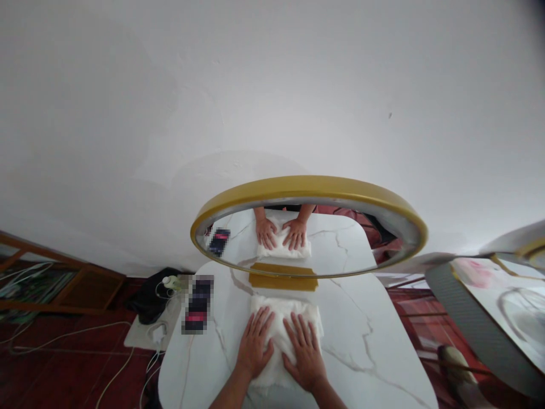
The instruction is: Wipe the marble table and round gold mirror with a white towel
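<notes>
A folded white cloth (279, 332) lies on the white marble-patterned table (357, 341) in front of me. My left hand (255, 343) rests flat on the cloth's left side, fingers spread and pointing away from me. On the right side, my right hand (305, 352) presses flat with its fingers apart. Part of the cloth is hidden under both palms. Just beyond the cloth stands a gold-framed oval mirror (340, 238) on a gold base (283, 281), and both hands and the cloth show in its glass.
A pixelated phone-like dark object (198, 305) lies at the table's left edge. A black bag (151, 295), a charger (159, 334) and white cables are to the left. At right stands a grey ribbed cabinet (464, 324) with a white top. A white wall (272, 102) rises behind.
</notes>
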Tool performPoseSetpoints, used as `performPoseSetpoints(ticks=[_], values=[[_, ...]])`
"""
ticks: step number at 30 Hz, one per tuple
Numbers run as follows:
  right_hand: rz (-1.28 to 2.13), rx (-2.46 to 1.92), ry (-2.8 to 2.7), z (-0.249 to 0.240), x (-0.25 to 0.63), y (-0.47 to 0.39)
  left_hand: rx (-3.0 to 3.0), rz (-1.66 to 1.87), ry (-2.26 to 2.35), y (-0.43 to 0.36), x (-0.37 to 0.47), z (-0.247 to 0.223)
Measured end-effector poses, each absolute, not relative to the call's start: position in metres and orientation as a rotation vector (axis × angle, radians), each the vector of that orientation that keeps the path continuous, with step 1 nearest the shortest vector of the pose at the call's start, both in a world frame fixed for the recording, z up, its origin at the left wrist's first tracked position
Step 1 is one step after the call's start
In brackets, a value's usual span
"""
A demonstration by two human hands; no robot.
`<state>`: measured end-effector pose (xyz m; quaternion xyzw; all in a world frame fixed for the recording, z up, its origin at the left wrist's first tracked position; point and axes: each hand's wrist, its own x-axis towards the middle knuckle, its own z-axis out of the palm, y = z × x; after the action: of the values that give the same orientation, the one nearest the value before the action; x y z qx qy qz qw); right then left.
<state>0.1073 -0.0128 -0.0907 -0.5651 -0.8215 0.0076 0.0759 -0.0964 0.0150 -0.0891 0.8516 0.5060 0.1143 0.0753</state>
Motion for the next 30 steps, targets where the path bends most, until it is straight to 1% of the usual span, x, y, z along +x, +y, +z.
performPoseSetpoints(ticks=[11, 24, 30], values=[[0.019, -1.722, -2.444, -0.091, 0.105, 0.017, 2.523, 0.365, 1.568, 0.043, -0.089, -0.086], [0.056, -1.735, -2.440, -0.097, 0.105, 0.019, 2.482, 0.319, 1.563, 0.045, -0.089, -0.083], [0.063, -1.735, -2.450, -0.094, 0.105, 0.018, 2.432, 0.366, 1.542, 0.044, -0.090, -0.084]])
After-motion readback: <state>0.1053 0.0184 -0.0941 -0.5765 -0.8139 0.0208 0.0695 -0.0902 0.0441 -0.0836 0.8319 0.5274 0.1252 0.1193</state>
